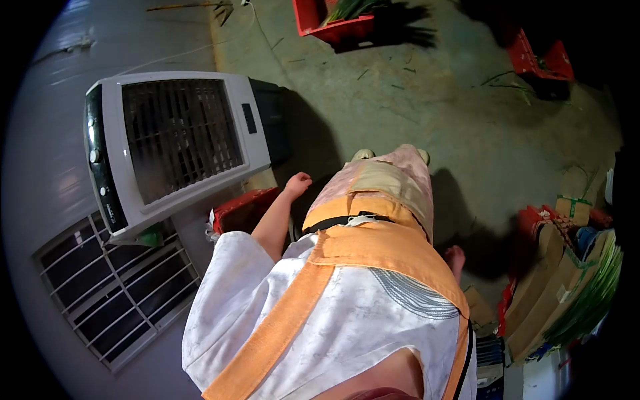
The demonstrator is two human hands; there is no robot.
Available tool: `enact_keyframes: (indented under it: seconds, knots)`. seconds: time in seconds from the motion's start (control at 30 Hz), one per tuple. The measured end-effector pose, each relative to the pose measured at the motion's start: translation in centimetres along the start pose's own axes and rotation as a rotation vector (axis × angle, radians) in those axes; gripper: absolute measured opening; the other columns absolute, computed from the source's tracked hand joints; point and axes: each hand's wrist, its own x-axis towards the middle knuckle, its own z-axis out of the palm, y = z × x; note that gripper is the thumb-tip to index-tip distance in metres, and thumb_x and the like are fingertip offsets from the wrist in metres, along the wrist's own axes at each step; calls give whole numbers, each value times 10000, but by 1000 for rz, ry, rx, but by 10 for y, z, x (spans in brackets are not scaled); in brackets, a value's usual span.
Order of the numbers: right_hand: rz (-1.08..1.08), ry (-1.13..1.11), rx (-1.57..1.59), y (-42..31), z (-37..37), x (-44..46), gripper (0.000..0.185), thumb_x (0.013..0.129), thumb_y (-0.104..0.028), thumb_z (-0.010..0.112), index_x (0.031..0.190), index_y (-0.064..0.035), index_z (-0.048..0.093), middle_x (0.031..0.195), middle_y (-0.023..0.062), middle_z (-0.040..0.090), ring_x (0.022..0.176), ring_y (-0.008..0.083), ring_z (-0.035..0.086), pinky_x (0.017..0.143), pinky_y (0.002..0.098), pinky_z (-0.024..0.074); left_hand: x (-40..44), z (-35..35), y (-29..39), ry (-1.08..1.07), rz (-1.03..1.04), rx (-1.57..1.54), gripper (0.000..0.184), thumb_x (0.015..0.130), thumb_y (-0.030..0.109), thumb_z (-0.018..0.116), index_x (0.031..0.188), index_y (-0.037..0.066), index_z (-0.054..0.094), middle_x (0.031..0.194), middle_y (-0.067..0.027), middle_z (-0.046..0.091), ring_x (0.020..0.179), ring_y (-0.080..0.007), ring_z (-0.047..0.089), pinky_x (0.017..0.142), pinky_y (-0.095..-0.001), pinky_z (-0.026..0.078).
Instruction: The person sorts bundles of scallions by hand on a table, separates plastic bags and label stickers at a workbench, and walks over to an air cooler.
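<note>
My left hand hangs beside my left hip, its fingers curled in, with nothing visible in them. Nearest to it are the orange apron at my waist and a white air cooler on the left. Behind my left forearm sits a red crate or bag, partly hidden. Only part of my right hand shows past my right hip; its fingers are too small and dark to make out. No object can be seen in it.
A red crate with long green stalks stands ahead, and another red crate is at the far right. Cardboard boxes and bundled green stalks are stacked on my right. A barred window is on the left wall.
</note>
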Motion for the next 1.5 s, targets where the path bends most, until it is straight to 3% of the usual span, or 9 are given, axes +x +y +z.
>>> enact_keyframes:
  seconds: [0.3,0.43,0.5,0.6,0.83,0.9,1.1,1.27,1.5]
  knots:
    - [-232,-37,54,-194,28,48,322,890,-195,540,1169,-36,514,1024,78,596,870,150,593,724,238,476,-58,-48,-30,179,-110,-120,358,779,204,631,1072,15,549,890,-80,627,748,-154,585,710,-289,484]
    - [-214,-250,31,-173,68,78,265,890,-168,551,1123,-42,538,1043,68,573,923,140,584,791,250,488,-114,-144,-68,1298,33,359,582,817,306,599,1277,34,368,1273,-178,405,1153,-314,429,925,-407,380]
    - [-171,-351,-157,-152,77,86,232,880,-168,566,1091,-74,551,893,29,602,757,103,584,607,193,470,-180,-218,-37,1724,-283,173,641,815,362,585,1314,55,326,1349,-191,286,1236,-357,319,990,-453,298]
    - [-94,-440,-302,-127,89,98,183,875,-166,569,1036,-78,561,759,4,579,575,58,500,459,164,367,-253,-329,-49,2260,-249,46,685,811,402,587,1316,40,298,1340,-201,283,1233,-343,319,1010,-434,294]
    - [-131,-312,-331,-146,98,54,169,878,-142,541,1012,-41,561,751,10,568,561,50,475,451,163,345,-300,-454,-92,1818,-454,97,910,712,672,559,1371,106,290,1343,-294,275,1243,-426,293,1005,-488,284]
    - [-229,-291,-314,-145,96,58,191,882,-138,528,1042,-36,560,811,28,587,629,65,511,522,173,392,-282,-467,-123,1893,-110,-26,893,700,666,581,1363,132,310,1356,-284,258,1253,-415,281,1013,-482,274]
    - [-267,-217,-185,-140,127,28,238,883,-140,524,1092,-31,553,881,47,607,712,86,548,617,204,428,-275,-497,-169,1852,-1,-75,905,696,591,655,1364,103,289,1398,-222,200,1259,-372,276,994,-461,323]
    - [-239,-509,-328,-37,97,87,102,876,-144,539,877,-53,588,711,-19,548,604,63,494,544,194,391,-267,-478,-141,1994,18,-120,850,675,565,684,1301,78,378,1356,-246,265,1237,-370,293,992,-427,317]
    - [-295,-386,-285,-39,119,-2,130,816,-92,521,691,-75,548,610,-31,481,540,68,432,483,224,359,-262,-481,-146,2079,-71,-15,808,687,571,660,1284,88,412,1302,-229,365,1203,-374,357,986,-435,327]
